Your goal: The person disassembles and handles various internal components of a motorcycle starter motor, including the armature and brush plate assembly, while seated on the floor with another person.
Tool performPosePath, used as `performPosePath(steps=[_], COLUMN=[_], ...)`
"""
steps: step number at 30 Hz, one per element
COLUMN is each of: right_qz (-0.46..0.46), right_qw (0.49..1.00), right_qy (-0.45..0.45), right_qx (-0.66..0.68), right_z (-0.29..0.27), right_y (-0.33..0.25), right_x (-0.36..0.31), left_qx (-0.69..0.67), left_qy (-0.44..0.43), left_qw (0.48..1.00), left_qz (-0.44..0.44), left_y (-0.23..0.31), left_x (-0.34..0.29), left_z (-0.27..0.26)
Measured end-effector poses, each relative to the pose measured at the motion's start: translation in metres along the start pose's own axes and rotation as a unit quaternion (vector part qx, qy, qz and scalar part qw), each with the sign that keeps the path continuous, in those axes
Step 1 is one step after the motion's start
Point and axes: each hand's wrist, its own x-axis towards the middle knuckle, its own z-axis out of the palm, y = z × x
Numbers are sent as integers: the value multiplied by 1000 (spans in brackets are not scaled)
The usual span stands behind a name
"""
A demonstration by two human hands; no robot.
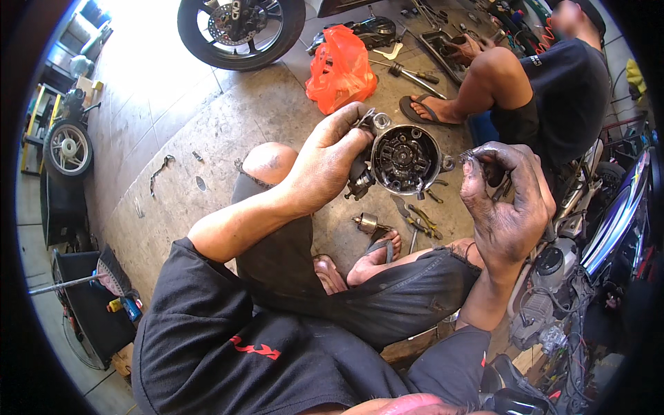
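My left hand (325, 155) is closed on the left side of a round metal housing (406, 160), holding it up over the floor. Its open face is toward me, and dark, greasy parts sit inside the rim. Blackened with grease, my right hand (508, 194) is raised to the right of the housing, apart from it. Thumb and fingertips come together there in a pinch; whatever is between them is too small or hidden to name. Below the housing, a small cylindrical metal part (369, 222) lies on the floor near my foot, beside yellow-handled pliers (423, 223).
An orange-red plastic bag (340, 69) stands beyond my hands. Behind it is a motorcycle wheel (242, 31). At the upper right a co-worker (564, 83) sits by a metal tray (443, 59) and tools. Motorcycle parts (550, 297) crowd the right side; another wheel (68, 149) is at left.
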Motion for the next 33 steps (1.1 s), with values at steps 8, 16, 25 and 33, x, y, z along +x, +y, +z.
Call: performPosePath(steps=[8, 16, 25, 33], right_qz=[-6, 86, 51, 34], right_qw=[997, 946, 959, 959], right_qy=[-60, -309, -277, -282], right_qx=[-55, -39, -20, 14], right_z=[2, 15, 19, 21], right_y=[8, 87, 54, 56], right_x=[4, -7, 5, 7], left_qx=[6, 38, 13, 29], left_qy=[54, 49, 36, 35], left_qw=[999, 998, 999, 996], left_qz=[0, 19, 37, 72], left_y=[1, 4, 7, 9], left_x=[-1, 0, -6, -7], left_z=[2, -1, -3, -5])
